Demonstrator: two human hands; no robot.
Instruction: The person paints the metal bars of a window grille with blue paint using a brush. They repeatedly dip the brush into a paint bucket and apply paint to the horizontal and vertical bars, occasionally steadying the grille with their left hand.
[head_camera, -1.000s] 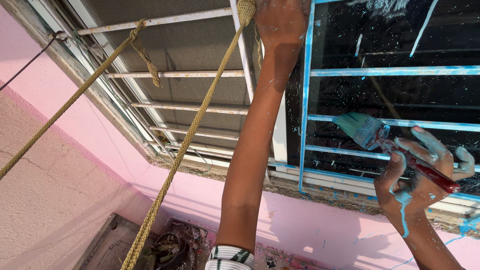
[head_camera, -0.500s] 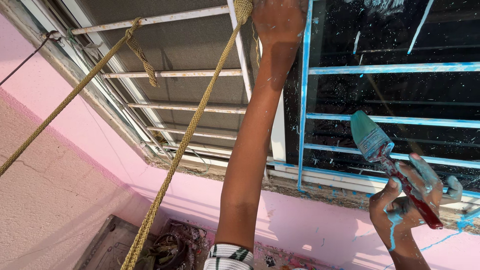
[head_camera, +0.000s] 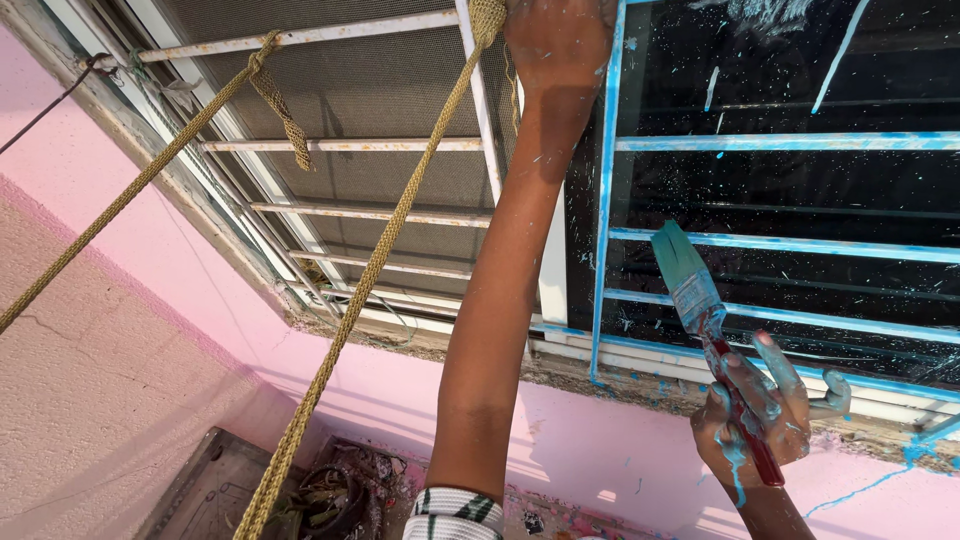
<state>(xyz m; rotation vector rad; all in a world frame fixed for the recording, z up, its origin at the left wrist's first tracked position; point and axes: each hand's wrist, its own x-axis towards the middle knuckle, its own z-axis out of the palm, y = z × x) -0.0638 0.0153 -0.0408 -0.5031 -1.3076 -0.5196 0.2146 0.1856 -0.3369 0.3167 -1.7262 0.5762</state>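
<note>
- Right hand (head_camera: 762, 420), paint-smeared, low at the right of the window grille (head_camera: 780, 143), fingers wrapped around the red handle of a brush (head_camera: 700, 305).
- Brush pointing up and to the left from that hand: long axis slanted, handle low and right, teal-loaded bristles high and left.
- Bristle tip just in front of the grille, near the horizontal bar (head_camera: 790, 243) that crosses the middle of the blue-painted section; cannot tell whether bristles touch it.
- Blue upright (head_camera: 605, 200) of the grille to the left of the bristles, near but apart from them.
- Left hand (head_camera: 555, 40) high above, at the top of the grille, arm stretched straight up; fingers closed around an upright bar beside a knotted rope (head_camera: 400, 215). Exact grip partly cut off by the frame edge.
- Left section of the grille, beyond the left arm, unpainted white bars (head_camera: 345, 146) over mesh; right section blue, with dark glass behind flecked with paint.
- Right hand by far the nearer to the blue bars; left hand well apart from the brush.
- Pink wall (head_camera: 620, 460) below the grille, streaked with blue drips beside the right wrist.
</note>
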